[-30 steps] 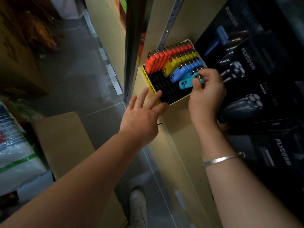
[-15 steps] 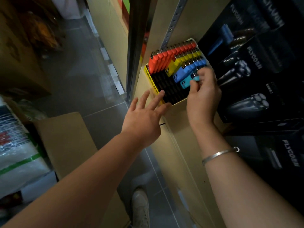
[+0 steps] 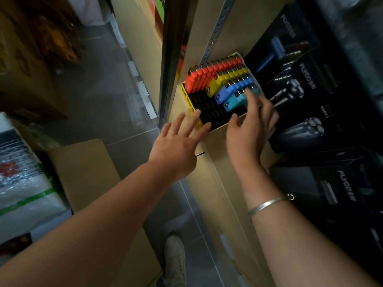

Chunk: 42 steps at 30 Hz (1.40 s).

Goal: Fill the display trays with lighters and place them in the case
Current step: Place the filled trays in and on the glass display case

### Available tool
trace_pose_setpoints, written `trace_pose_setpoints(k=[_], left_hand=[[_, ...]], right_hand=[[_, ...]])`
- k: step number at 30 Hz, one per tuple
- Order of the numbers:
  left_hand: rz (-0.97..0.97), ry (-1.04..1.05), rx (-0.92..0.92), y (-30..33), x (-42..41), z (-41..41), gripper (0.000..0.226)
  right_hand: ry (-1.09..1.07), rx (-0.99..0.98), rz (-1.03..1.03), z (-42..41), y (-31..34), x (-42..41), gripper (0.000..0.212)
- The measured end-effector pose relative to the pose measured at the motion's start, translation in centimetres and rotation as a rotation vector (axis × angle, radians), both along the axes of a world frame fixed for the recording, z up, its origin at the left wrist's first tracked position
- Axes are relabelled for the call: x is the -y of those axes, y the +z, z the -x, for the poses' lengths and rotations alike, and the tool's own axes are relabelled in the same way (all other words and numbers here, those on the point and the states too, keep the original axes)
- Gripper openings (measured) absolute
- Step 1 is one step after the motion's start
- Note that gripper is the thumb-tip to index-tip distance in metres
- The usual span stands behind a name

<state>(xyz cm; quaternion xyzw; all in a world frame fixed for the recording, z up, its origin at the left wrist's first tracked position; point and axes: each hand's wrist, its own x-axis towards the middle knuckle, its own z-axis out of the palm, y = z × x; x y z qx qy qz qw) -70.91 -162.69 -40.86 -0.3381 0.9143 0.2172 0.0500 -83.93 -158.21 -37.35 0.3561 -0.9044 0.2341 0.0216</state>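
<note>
Right hand has let go of the teal lighter and spread flat, fingertips touching the teal row. Left hand hovers with fingers spread at the display tray, which sits on the shelf between both hands.

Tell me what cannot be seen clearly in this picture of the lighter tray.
Head view only:
- Far end of the teal lighter row: covered by the right hand.
- Yellow label strip on the black slotted display tray: print too small.
- Near tray corner: behind the left hand fingers.
- Dark shaver boxes: cut off at right edge.
</note>
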Motion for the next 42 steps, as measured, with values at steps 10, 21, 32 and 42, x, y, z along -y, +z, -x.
trace_pose_setpoints(k=[10, 21, 32, 42], left_hand=[[-0.089, 0.179, 0.008, 7.4, -1.9, -8.4, 0.066], [-0.325, 0.492, 0.079, 18.8, -15.3, -22.5, 0.038], [-0.383, 1.048, -0.011, 23.3, -36.8, -31.0, 0.035], [-0.543, 1.554, 0.016, 22.4, -62.0, -36.1, 0.042]], right_hand=[[0.174, 0.416, -0.155, -5.2, 6.7, -5.1, 0.038], [0.513, 0.651, -0.395, -14.9, 16.8, -15.9, 0.026], [1.117, 0.511, -0.64, -21.5, 21.0, -25.3, 0.024], [1.706, 0.135, -1.075, -32.4, 20.7, -37.6, 0.023]])
